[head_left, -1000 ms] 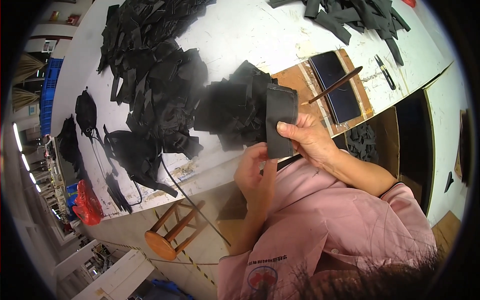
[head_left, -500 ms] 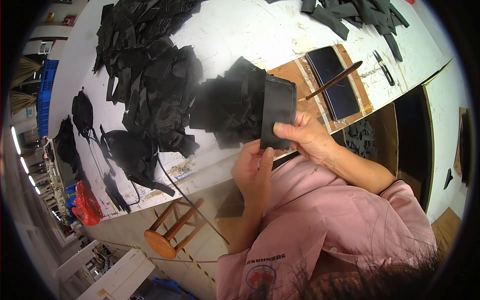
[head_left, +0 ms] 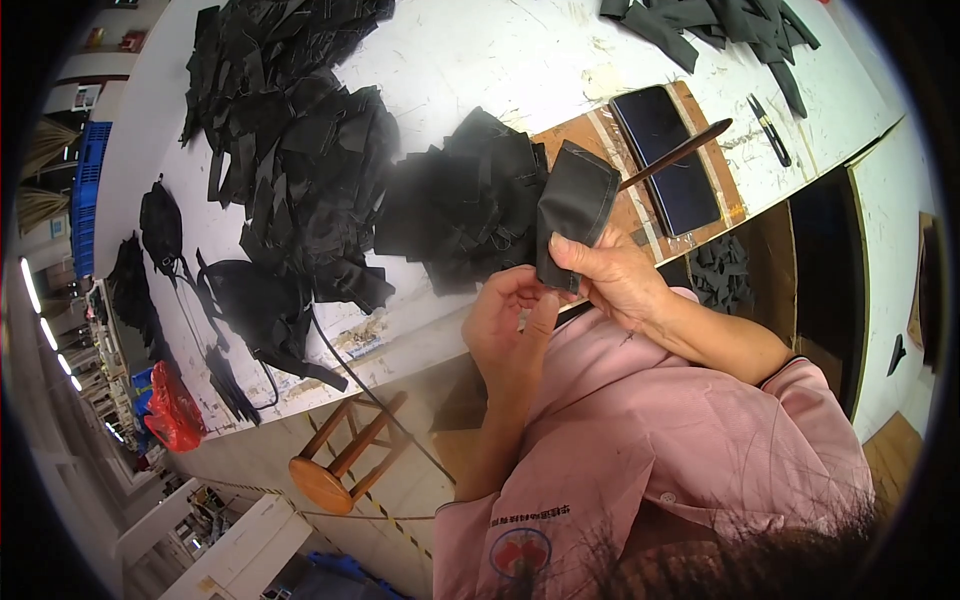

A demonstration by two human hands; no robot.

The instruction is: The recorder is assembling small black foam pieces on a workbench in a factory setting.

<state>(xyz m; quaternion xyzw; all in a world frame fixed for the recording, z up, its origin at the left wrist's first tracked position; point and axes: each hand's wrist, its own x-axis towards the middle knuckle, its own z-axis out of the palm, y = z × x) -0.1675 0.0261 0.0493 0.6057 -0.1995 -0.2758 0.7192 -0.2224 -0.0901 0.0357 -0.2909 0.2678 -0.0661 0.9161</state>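
My right hand grips a small black fabric piece with pale stitching along its edge, thumb on top and fingers underneath. At the piece's lower end, my left hand has its thumb and curled fingers closed on the edge. A brown wooden stick slants above a phone on a taped brown board; the fabric piece hides the stick's lower end. Just left of the held piece, a stack of black fabric pieces lies on the white table.
A big heap of black fabric pieces covers the table's left part. More dark strips lie at the far right, near a black pen-like tool. A box of dark scraps sits below the table edge. A wooden stool stands lower left.
The fabric piece has tilted and shifted right, toward the stick, whose lower end it now covers. My right hand still holds it; my left fingers have curled more at its lower end.
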